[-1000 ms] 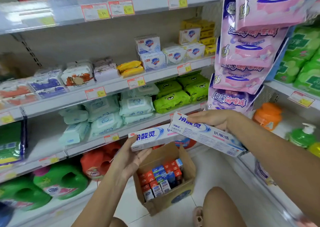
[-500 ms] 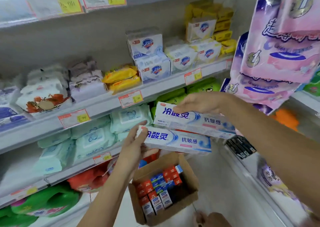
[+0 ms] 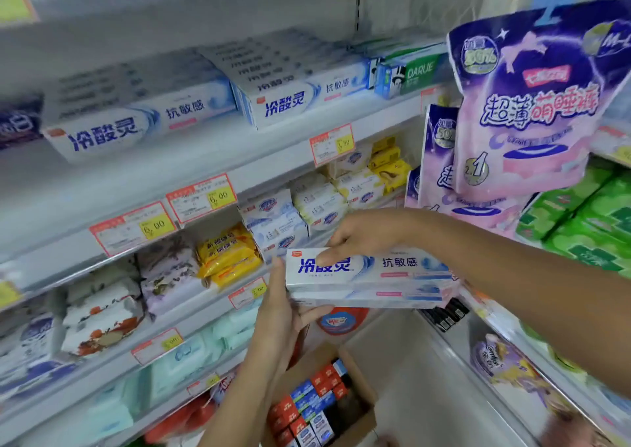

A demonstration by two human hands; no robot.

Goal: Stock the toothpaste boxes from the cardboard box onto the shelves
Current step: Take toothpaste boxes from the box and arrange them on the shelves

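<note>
Between the hands: two toothpaste boxes (image 3: pixel 368 276), white with blue lettering, stacked flat one on the other, held in the air in front of the soap packs.
Right hand (image 3: pixel 362 238): reaches in from the right; fingers curled over the top of the stack, thumb pressed on the upper box's front face, across the blue lettering.
Left hand (image 3: pixel 283 313): rises from below at the stack's left end; fingers stand against that end, thumb tucked beneath the lower box, gripping.
Cardboard box (image 3: pixel 362 422): on the floor below the hands, flaps open, small red and blue cartons standing on end inside.
Top shelf (image 3: pixel 239 160): above the hands; two blocks of shelved toothpaste (image 3: pixel 136 122), same white design, lying flat side by side.
Green cartons (image 3: pixel 413 74): just right of those blocks, same shelf.
Price tags (image 3: pixel 201 197): red-bordered with yellow patches, clipped along the shelf edges.
Soap packs (image 3: pixel 273 221): white and blue, one shelf down, behind the held stack.
Yellow packets (image 3: pixel 228 255): left of the soap packs.
Hanging bags (image 3: pixel 532 105): pink and purple, at right, above the right forearm.
</note>
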